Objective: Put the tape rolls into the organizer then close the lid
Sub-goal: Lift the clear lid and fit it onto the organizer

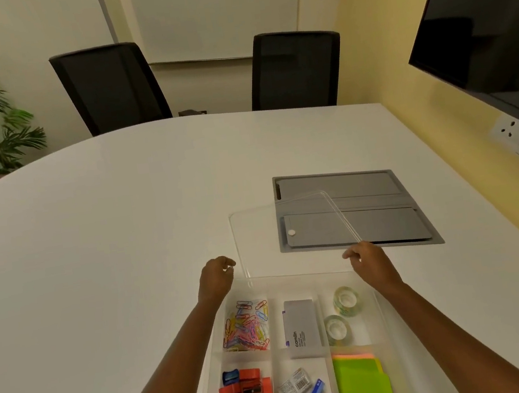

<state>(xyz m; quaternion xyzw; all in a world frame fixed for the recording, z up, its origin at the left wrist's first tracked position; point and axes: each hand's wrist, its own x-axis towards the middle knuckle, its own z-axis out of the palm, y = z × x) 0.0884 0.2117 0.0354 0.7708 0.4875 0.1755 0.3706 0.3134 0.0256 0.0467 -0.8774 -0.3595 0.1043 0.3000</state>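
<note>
Two tape rolls, clear with pale green cores, both in the far right compartment of the organizer (387,318). Far roll (347,301) stands tilted on edge, hole facing the viewer; near roll (337,329) leans just beside it, possibly touching, hard to tell through the glare. Organizer: clear plastic tray with dividers, on the white desk, top open. Lid (267,238): clear, rectangular, rounded corners, raised and tilted behind the organizer's far edge, its far right corner overlapping the grey desk panel in view. Near edge meets the organizer's far rim.
</note>
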